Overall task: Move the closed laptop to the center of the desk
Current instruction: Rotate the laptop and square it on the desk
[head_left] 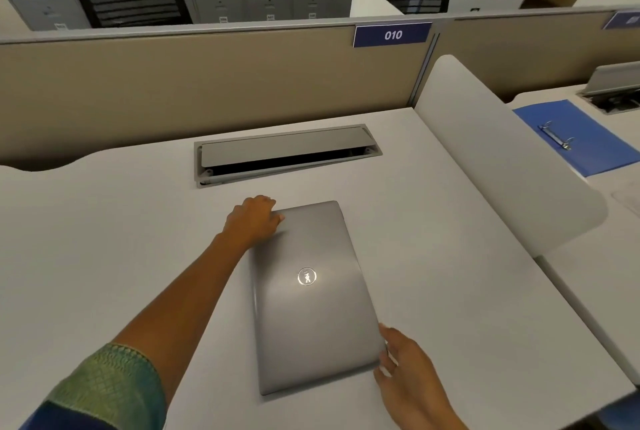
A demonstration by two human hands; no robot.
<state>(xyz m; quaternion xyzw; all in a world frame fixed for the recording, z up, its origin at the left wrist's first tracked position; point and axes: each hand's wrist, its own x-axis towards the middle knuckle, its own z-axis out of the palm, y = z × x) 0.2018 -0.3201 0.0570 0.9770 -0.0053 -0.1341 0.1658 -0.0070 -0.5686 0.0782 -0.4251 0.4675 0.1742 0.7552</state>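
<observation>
- A green patterned sleeve (107,384) enters from the lower left; the arm reaches forward across the pale desk (104,239).
- The left hand (254,218) sits at the far left corner of the laptop (311,298), fingers curled over that edge and gripping it. That hold looks meant to steer the far end.
- The closed laptop lies flat on the desk, lid up, its round logo catching the light. It is turned so its long side runs away from the person, and it already rests near the middle of the desk, just in front of the cable tray (287,152) set into the surface.
- The right hand (405,364) meets the near right corner, fingers spread and loosely open against the edge, not clamped. With hands at opposite corners, I would judge a sliding or turning move.
- Further right, a white divider (502,159) separates the neighbouring desk, where a blue binder (581,139) lies open.
</observation>
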